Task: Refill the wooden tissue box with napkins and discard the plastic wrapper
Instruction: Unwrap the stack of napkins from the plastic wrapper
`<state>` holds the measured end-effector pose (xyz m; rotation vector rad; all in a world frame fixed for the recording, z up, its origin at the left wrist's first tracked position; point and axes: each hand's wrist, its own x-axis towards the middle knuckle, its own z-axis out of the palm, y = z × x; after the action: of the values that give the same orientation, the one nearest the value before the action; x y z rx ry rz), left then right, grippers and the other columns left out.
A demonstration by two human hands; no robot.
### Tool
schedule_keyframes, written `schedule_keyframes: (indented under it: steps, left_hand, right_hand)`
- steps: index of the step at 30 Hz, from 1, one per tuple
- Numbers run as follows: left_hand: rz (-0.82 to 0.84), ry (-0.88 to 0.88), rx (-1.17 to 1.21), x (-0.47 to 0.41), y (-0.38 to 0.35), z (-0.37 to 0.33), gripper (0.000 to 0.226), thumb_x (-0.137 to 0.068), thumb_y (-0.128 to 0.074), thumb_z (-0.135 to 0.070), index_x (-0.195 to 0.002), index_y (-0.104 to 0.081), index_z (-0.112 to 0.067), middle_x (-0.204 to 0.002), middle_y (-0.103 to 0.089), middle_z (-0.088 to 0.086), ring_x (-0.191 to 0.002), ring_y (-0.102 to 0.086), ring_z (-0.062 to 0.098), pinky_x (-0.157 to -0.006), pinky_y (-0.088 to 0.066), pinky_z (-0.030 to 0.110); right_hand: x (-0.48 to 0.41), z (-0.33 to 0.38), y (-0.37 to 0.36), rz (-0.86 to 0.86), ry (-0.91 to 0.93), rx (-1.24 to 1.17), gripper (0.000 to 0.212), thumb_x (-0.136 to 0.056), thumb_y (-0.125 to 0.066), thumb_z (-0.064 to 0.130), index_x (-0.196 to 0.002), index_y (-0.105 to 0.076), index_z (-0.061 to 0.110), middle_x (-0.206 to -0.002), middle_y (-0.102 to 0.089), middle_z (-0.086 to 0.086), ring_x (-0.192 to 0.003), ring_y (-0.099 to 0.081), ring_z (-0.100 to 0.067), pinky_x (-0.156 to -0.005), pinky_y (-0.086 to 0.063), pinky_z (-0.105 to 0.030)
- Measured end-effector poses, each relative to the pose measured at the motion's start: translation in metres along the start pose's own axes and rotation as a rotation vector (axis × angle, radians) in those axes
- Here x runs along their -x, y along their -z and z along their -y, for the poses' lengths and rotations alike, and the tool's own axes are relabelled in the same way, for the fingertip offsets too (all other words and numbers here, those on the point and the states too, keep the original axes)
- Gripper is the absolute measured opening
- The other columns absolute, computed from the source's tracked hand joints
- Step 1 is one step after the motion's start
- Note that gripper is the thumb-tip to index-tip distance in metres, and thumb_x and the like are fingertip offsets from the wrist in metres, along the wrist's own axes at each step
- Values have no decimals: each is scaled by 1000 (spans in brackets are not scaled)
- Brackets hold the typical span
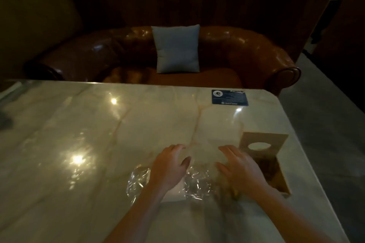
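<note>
A clear plastic wrapper (194, 184) lies crumpled on the marble table (79, 134), with white napkins (175, 193) showing inside it. My left hand (170, 165) hovers over the wrapper, fingers spread. My right hand (240, 165) is just right of it, fingers apart, holding nothing. The wooden tissue box (276, 179) stands open at the right, its lid (262, 145) with an oval hole raised upright; my right wrist hides part of the box.
A dark blue card (229, 97) lies near the table's far right corner. Beyond the table stands a brown leather sofa (246, 49) with a grey cushion (177, 48). The table's right edge runs close to the box.
</note>
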<state>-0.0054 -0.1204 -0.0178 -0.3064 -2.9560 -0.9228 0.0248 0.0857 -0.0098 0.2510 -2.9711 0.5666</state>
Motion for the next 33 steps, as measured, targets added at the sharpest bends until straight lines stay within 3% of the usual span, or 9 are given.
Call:
schedule_keyframes:
  steps: [6,15,28,33]
  left_hand:
    - [-17,113,-86,32,6,46,44,-84,-57,-40,-125,-51,-25,-130,-55,-5,-121,-48,16,-101,-37,29]
    - [258,180,-287,59,-11,87,67,-88,-47,-45,-144,-16,-26,-157,-13,-4,-145,-9,13,-117,-10,34]
    - [284,95,-332,62,-12,90,60,-90,-47,-37,-142,-23,-20,-154,-20,0,-141,-18,12,-112,-20,32]
    - [228,65,-287,61,-11,85,72,-87,-54,-31,-146,-14,-22,-156,-15,8,-144,-13,19,-115,-16,31]
  right_hand:
    - [-11,30,-49,202,108,34,53,-87,-47,44,-133,-38,18,-138,-45,0,-125,-44,-20,-100,-34,-33]
    - [-18,51,-92,396,179,100,65,-81,-47,53,-136,-30,24,-141,-41,5,-132,-34,-13,-107,-25,-34]
    - [-41,66,-98,547,109,199,84,-65,-65,57,-134,-31,23,-136,-43,-1,-128,-35,-21,-103,-23,-40]
    - [-40,75,-95,511,99,288,83,-64,-67,57,-129,-37,16,-130,-44,-4,-121,-37,-24,-101,-23,-39]
